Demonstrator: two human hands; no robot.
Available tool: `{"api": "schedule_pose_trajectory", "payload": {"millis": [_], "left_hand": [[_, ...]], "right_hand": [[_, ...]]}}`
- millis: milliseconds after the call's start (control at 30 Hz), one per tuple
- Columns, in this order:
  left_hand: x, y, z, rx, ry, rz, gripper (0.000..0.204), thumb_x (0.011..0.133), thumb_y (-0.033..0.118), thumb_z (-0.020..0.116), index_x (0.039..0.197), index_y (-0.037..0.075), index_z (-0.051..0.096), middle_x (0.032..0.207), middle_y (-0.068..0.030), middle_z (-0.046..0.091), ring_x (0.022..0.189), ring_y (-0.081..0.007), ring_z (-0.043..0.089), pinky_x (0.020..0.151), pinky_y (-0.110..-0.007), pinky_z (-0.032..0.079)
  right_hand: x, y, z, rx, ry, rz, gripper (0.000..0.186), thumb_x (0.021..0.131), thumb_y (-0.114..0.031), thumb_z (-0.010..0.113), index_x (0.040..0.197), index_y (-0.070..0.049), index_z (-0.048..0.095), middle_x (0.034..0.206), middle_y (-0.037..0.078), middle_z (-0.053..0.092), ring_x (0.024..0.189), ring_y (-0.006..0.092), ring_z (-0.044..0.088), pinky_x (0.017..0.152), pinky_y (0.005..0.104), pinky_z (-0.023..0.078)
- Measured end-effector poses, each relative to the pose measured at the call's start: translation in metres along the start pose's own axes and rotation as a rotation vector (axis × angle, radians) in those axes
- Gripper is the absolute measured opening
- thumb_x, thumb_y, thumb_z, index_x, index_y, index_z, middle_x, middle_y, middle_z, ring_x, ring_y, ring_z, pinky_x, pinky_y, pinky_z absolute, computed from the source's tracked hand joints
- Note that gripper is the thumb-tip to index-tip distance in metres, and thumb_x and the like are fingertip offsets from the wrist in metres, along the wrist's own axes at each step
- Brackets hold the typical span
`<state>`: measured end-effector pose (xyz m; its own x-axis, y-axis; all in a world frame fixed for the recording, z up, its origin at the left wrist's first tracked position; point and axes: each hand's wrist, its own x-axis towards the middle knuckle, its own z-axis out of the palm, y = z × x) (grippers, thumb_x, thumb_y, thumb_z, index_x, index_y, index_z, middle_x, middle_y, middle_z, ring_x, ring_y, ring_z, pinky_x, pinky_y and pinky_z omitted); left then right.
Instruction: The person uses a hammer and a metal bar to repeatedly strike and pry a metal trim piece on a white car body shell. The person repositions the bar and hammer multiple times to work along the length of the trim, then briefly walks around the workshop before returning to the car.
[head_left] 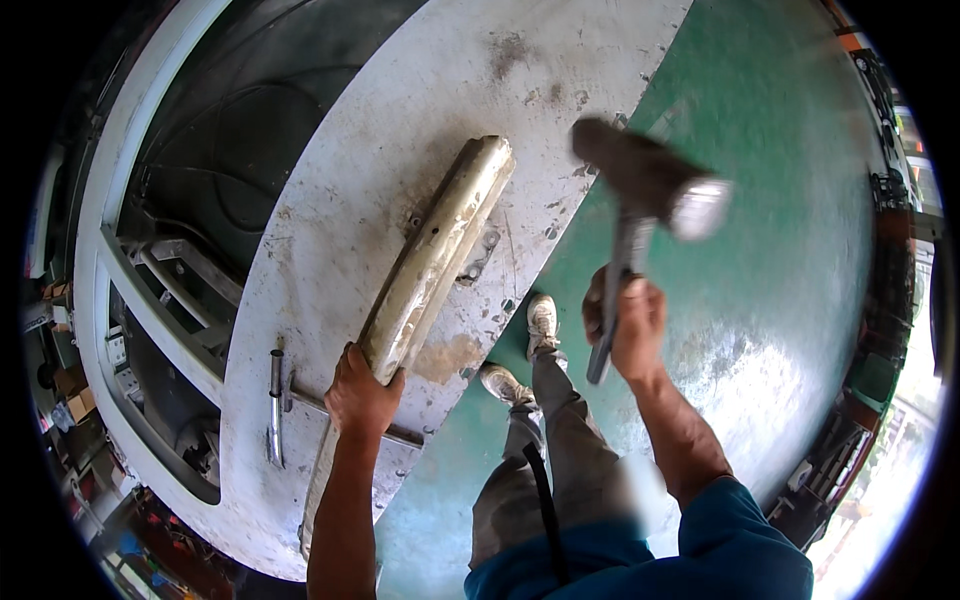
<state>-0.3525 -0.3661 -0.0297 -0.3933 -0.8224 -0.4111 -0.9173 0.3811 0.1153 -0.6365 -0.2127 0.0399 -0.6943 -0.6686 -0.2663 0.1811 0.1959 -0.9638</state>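
Observation:
My left hand (364, 396) is wrapped round a long metal channel (440, 248) that lies lengthwise on a worn pale metal plate (350, 170). The channel's gold-tan coating is scuffed and flaking, and its near part runs on under my left forearm. My right hand (636, 325) grips the handle of a heavy hammer (650, 180), held up to the right of the plate over the floor. Motion blurs the hammer's head, which is apart from the channel. A small metal bracket with holes (480, 256) is on the plate beside the channel.
A shiny metal rod tool (275, 405) lies on the plate at left. Beyond it stands a white vehicle-like frame (150, 310) with large openings. Green floor (760, 300) spreads to the right, with my shoes (541, 320) by the plate's edge. Clutter (850, 430) lines the right rim.

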Motion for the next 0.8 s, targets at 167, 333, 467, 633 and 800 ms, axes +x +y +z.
{"api": "schedule_pose_trajectory", "payload": {"millis": [167, 333, 467, 633, 800], "left_hand": [[-0.003, 0.001, -0.004, 0.003, -0.018, -0.022, 0.066, 0.070, 0.037, 0.082, 0.117, 0.004, 0.050, 0.106, -0.0212, 0.064, 0.096, -0.0406, 0.064, 0.084, -0.051, 0.051], [-0.004, 0.008, -0.006, -0.089, -0.018, -0.015, 0.072, 0.068, 0.033, 0.083, 0.124, 0.002, 0.049, 0.112, -0.0217, 0.065, 0.101, -0.0402, 0.064, 0.088, -0.050, 0.050], [0.010, -0.012, -0.005, -0.344, -0.145, 0.043, 0.088, 0.062, 0.024, 0.081, 0.140, 0.004, 0.045, 0.127, -0.0216, 0.060, 0.114, -0.0387, 0.060, 0.098, -0.044, 0.047], [-0.009, 0.012, 0.001, -0.376, -0.180, 0.043, 0.080, 0.063, 0.017, 0.080, 0.135, 0.002, 0.049, 0.121, -0.0232, 0.063, 0.112, -0.0387, 0.061, 0.097, -0.043, 0.048], [-0.046, 0.045, 0.031, -0.260, -0.155, 0.119, 0.081, 0.062, 0.016, 0.081, 0.135, 0.001, 0.048, 0.123, -0.0221, 0.061, 0.113, -0.0400, 0.060, 0.097, -0.045, 0.047]], "right_hand": [[-0.020, -0.023, -0.002, 0.188, -0.009, -0.262, 0.076, 0.082, -0.077, 0.054, 0.088, -0.002, 0.047, 0.067, 0.008, 0.049, 0.048, 0.0148, 0.048, 0.043, 0.0269, 0.039], [-0.078, 0.045, -0.042, 0.045, -0.006, 0.044, 0.061, 0.092, -0.061, 0.055, 0.088, 0.000, 0.054, 0.064, 0.006, 0.053, 0.052, 0.0125, 0.052, 0.045, 0.0257, 0.040], [-0.120, 0.100, -0.072, -0.120, 0.054, 0.375, 0.063, 0.094, -0.061, 0.053, 0.083, 0.001, 0.055, 0.061, 0.003, 0.053, 0.051, 0.0097, 0.051, 0.046, 0.0267, 0.040], [-0.173, 0.138, -0.111, -0.188, 0.146, 0.546, 0.068, 0.092, -0.064, 0.054, 0.082, 0.003, 0.058, 0.057, 0.003, 0.052, 0.051, 0.0097, 0.052, 0.047, 0.0278, 0.042], [-0.190, 0.156, -0.132, -0.261, 0.163, 0.630, 0.066, 0.091, -0.062, 0.056, 0.075, 0.002, 0.057, 0.058, 0.005, 0.054, 0.054, 0.0123, 0.054, 0.049, 0.0311, 0.043]]}}
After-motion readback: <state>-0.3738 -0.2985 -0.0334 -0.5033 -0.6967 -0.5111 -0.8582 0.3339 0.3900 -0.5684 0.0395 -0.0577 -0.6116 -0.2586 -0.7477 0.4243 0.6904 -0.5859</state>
